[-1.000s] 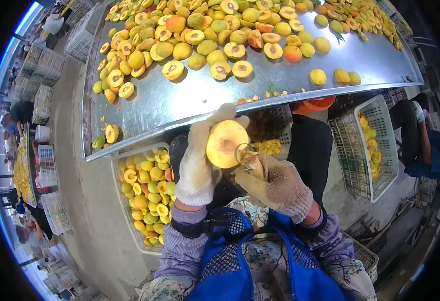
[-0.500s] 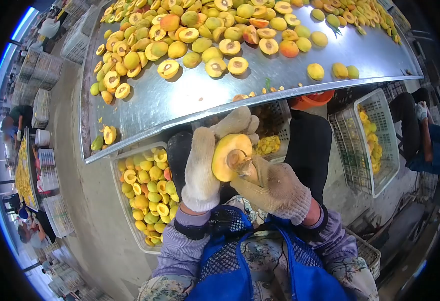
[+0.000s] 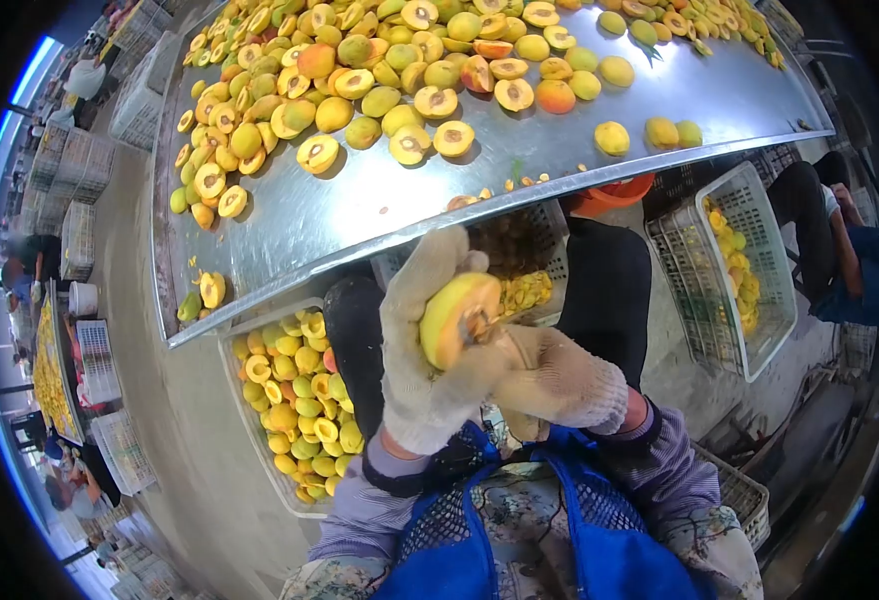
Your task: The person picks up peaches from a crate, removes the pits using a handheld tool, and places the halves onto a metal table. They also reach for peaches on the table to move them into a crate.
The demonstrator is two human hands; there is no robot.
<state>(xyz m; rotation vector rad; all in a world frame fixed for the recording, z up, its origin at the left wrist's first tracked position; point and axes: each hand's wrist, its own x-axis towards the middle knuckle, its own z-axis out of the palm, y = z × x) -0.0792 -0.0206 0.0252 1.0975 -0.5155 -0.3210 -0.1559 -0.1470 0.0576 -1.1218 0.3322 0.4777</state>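
Note:
A halved yellow peach (image 3: 449, 320) rests in my left hand (image 3: 414, 350), its gloved fingers curled around the back and side of the fruit. The cut face, with a brown pit area, points toward my right hand (image 3: 559, 375). That hand is also gloved and closed, pressed up against the cut face. It grips a small pitting tool, blurred and mostly covered by the fingers. Both hands are over my lap, in front of the metal table (image 3: 379, 205). Many whole and halved peaches (image 3: 359, 80) are heaped on that table.
A crate of peach halves (image 3: 304, 400) stands at my left knee. Under the table edge are another crate (image 3: 559, 235) and an orange bucket (image 3: 614, 195). At right, a tilted crate (image 3: 749, 340) holds fruit beside a seated person (image 3: 844, 240). Other people work far left.
The peach half has turned, so its cut face is seen more from the side. My right hand has moved slightly, and its fingers blur. My view has shifted a little.

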